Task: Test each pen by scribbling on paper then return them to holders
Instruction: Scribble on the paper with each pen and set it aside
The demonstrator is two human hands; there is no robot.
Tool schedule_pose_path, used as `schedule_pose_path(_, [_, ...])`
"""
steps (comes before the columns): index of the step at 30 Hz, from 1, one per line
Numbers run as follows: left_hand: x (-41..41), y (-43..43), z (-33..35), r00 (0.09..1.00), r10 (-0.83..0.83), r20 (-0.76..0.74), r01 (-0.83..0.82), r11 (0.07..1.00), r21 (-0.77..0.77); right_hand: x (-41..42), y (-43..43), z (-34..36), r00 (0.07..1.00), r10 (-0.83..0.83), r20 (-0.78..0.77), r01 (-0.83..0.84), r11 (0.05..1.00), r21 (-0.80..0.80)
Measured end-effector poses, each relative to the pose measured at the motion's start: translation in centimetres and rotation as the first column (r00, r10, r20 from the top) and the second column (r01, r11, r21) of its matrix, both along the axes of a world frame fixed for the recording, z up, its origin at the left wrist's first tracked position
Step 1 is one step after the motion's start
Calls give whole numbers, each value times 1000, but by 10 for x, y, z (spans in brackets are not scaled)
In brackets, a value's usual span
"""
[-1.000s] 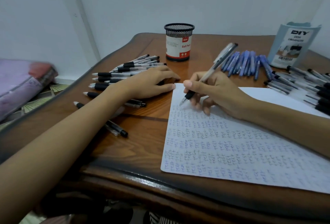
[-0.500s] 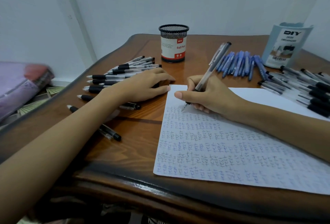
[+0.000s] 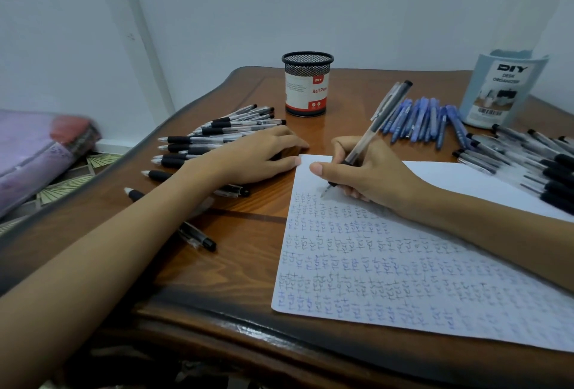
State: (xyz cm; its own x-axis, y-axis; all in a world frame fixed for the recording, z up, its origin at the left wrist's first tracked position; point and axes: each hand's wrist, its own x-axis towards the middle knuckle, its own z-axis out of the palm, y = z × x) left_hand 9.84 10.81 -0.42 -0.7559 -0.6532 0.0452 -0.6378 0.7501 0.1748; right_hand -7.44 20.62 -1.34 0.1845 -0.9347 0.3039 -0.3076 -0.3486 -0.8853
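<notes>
Though blurred, seemingly clear-barrelled pen [image 3: 377, 123].

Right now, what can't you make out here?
Head view:
Mesh cup, blue organizer: insides hidden by their walls.
Black pens under the left hand: covered by hand and forearm.
Right pen pile: cut by the frame edge.
Whether the pen in the right hand marks the paper: too small.

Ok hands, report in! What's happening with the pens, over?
Right hand grips a clear black-grip pen, tip on the paper. Left hand rests flat on loose black pens. Mesh pen cup shows no pens; nothing blocks it.
</notes>
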Motion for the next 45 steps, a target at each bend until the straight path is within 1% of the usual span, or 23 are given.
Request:
schedule_pose_path(6, [0, 1, 0, 1000, 3, 2, -3, 1000, -1, 0, -1, 1, 999, 2, -33, -1, 1000, 20])
schedule_pose_path(11, [-1, 2, 1, 1000, 6, 5, -6, 1000, 3, 0, -2, 0, 1000, -12, -9, 12, 1000, 13])
schedule_pose_path(13, [-1, 2, 1, 1000, 11, 5, -11, 1000, 6, -1, -3, 0, 1000, -6, -21, 6, 1000, 10])
schedule_pose_path(16, [0, 3, 1, 1000, 11, 0, -11, 1000, 13, -1, -4, -1, 998, -15, -56, 14, 1000, -24])
schedule_pose_path(20, [-1, 3, 1, 1000, 13, 0, -13, 1000, 13, -2, -4, -3, 999, -28, -33, 26, 998, -53])
schedule_pose_path(23, [-1, 2, 1, 1000, 13, 2, -13, 1000, 11, -1, -6, -4, 994, -58, -95, 49, 995, -90])
schedule_pose_path(28, [-1, 2, 1, 1000, 11, 4, -11, 1000, 10, -4, -6, -3, 999, -14, -30, 13, 999, -46])
schedule_pose_path(31, [-1, 2, 1, 1000, 11, 7, -11, 1000, 6, -1, -5, -2, 994, -48, -94, 39, 995, -96])
schedule_pose_path(32, [-1, 2, 1, 1000, 9, 3, -9, 1000, 5, -1, -4, -2, 994, -61, -95, 50, 993, -108])
schedule_pose_path(33, [0, 1, 1, 1000, 5, -5, -5, 1000, 4, -1, -3, -1, 996, -61, -68, 54, 994, -98])
schedule_pose_path(34, [0, 1, 1, 1000, 2, -12, -2, 1000, 2, -1, -2, 1, 999, -53, -7, 53, 997, -61])
schedule_pose_path(36, [0, 1, 1, 1000, -4, -20, 4, 1000, 1, -2, 0, 5, 987, -48, 152, 39, 997, 61])
schedule_pose_path(37, [0, 1, 1, 1000, -6, -21, 6, 1000, 1, -1, 1, 7, 978, -48, 202, 25, 993, 115])
schedule_pose_path(40, [2, 0, -1, 1000, -9, -17, 10, 1000, 8, -2, 2, 10, 974, -41, 222, -2, 981, 194])
schedule_pose_path(45, [6, -3, 0, 999, -25, -45, 25, 1000, 0, -4, 2, 9, 970, -106, 217, 55, 972, 228])
